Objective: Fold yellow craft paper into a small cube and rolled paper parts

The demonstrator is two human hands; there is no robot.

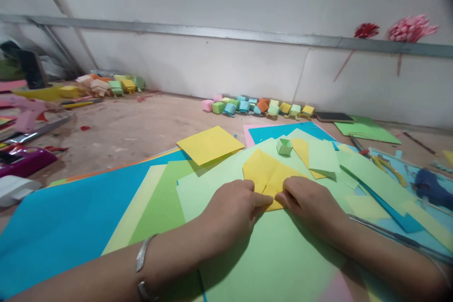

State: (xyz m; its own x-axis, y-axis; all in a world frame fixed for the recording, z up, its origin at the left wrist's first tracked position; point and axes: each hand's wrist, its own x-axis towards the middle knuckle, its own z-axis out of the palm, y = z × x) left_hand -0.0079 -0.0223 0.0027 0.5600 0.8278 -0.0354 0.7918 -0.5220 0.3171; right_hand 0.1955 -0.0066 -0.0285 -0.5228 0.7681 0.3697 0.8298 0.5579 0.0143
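Note:
A folded sheet of yellow paper (262,167) lies on light green sheets (276,255) in front of me, its flaps meeting along a slit in the middle. My left hand (233,205) is closed at its lower left side, with the forefinger pressed along the fold. From the right, my right hand (311,198) grips the paper's lower right part between thumb and curled fingers. Both fingertips nearly meet at the lower edge. Just behind stands a small green paper box (284,146). A flat yellow square (210,145) rests to the left.
Blue sheets (71,226) spread at the left. Several small folded paper figures (244,106) line the wall, with more (116,86) at the back left. Right of my hands are scissors (389,233), yellow-handled pliers (389,167) and a phone (334,117). A pink glue gun (24,108) stands far left.

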